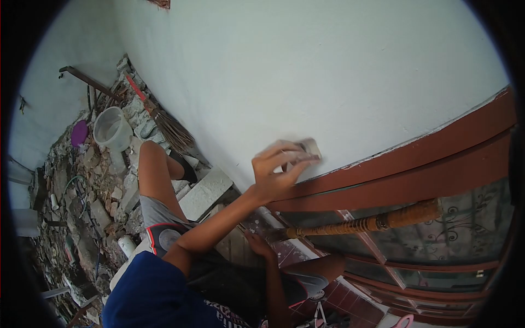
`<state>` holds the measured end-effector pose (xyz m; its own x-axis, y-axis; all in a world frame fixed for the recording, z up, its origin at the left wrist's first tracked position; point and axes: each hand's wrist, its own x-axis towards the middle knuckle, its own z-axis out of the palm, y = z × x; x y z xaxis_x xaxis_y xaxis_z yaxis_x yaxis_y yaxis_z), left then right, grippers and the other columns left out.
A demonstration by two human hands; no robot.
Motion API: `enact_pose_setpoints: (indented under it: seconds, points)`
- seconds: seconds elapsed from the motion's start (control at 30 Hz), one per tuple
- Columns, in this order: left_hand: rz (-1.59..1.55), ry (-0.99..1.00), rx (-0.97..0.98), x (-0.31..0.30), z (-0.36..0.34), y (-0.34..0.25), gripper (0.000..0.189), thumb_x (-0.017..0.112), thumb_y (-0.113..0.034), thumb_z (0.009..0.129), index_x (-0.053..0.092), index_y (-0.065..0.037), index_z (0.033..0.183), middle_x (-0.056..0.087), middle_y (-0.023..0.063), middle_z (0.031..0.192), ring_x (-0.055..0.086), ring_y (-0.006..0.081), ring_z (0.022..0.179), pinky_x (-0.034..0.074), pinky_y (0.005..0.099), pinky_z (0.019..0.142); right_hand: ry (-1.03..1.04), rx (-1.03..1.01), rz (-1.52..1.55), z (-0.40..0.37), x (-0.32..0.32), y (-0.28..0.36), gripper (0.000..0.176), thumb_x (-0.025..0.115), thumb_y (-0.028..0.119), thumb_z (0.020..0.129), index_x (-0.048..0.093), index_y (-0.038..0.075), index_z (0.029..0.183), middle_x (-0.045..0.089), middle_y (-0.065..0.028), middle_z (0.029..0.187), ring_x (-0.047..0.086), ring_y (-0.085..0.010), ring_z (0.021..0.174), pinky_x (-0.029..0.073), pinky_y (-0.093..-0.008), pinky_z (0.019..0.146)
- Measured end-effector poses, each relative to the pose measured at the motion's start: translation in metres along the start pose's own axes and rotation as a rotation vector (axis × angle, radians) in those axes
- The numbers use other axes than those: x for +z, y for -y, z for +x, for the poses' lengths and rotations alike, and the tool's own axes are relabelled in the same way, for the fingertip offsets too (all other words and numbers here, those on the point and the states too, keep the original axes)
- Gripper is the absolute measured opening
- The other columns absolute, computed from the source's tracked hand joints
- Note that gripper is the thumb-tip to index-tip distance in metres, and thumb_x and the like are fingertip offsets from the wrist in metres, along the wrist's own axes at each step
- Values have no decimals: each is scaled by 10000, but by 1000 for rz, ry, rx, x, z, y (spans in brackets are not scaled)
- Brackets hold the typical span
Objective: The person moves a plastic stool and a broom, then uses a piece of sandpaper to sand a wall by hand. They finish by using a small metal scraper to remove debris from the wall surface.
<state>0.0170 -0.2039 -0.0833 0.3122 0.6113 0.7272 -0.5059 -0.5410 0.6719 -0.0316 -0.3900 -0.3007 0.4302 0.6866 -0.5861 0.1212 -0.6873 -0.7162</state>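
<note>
My left hand (281, 167) reaches up to the white wall (339, 71), fingers bent and closed round a small grey-beige folded piece (311, 148) that looks like sandpaper. That piece lies against the wall just above the red-brown window frame (394, 164). Motion blurs the fingers a little. Low between my knees is my right hand (261, 245), in shadow, near the narrow end of a rope-wrapped wooden pole (372, 221). Its fingers are partly hidden, so I cannot make out whether it holds anything.
Rubble (90, 213) covers the ground on the left. A twig broom (169, 128), a clear plastic tub (112, 130) and a purple lid-like disc (79, 133) lie there. A pale block (205, 194) sits beside my leg. Glass window panes (470, 218) are at right, above red tiles (350, 300).
</note>
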Motion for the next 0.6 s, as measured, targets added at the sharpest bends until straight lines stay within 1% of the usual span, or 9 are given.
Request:
enact_pose_setpoints:
  seconds: [0.03,0.07,0.1,0.13,0.17,0.27,0.4,0.5,0.6]
  points:
    - [5,-3,-1,2,-1,4,132,723,4,656,666,-41,766,612,74,802,582,112,622,418,195,441,66,92,-44,0,-6,11,617,314,499,902,574,-52,1001,584,-258,965,548,-346,997,377,-377,868]
    - [-8,20,126,6,-2,7,134,724,1,657,667,-45,769,613,69,801,583,111,623,418,194,441,129,189,-92,-1,-11,15,622,317,496,903,568,-59,1027,575,-265,1017,525,-343,1052,358,-370,908]
    - [-26,39,252,10,-4,9,136,725,-3,658,668,-49,773,613,65,799,585,109,624,418,193,441,127,198,-101,1,-9,7,622,317,496,903,568,-59,1027,575,-265,1017,525,-343,1052,358,-370,908]
    - [-12,41,95,5,1,-1,125,724,2,655,666,-46,755,611,68,795,582,100,623,419,192,445,87,158,-102,6,-3,-5,622,322,498,899,577,-59,1006,581,-270,986,535,-350,1034,366,-379,895]
    - [-21,34,90,2,2,1,125,724,2,655,666,-46,755,611,68,795,582,100,623,419,192,445,46,117,-99,6,-2,-10,623,328,500,896,587,-59,984,586,-275,956,545,-356,1017,374,-387,881]
    - [35,-170,-111,-4,10,6,129,734,-4,641,660,-41,740,603,76,785,565,85,614,412,187,446,72,126,-88,6,-3,-11,618,329,499,895,580,-57,997,587,-277,949,545,-354,1015,376,-382,877]
    - [-13,34,18,5,-12,4,99,714,7,658,652,-26,728,603,82,801,542,86,573,398,192,434,139,151,-46,12,-1,-11,615,329,496,897,578,-56,1002,591,-268,941,551,-349,1003,379,-377,871]
    - [-7,-38,6,1,6,-3,91,706,11,658,648,-20,721,599,83,792,532,78,552,390,186,427,85,182,-75,6,-2,-16,615,327,497,898,577,-55,1004,594,-259,937,559,-339,986,383,-374,862]
    - [2,-118,-89,-4,10,4,93,705,12,657,648,-15,724,591,81,774,518,65,549,380,179,428,84,128,-65,11,-1,-19,624,324,505,897,577,-56,1001,596,-253,935,562,-333,983,386,-375,856]
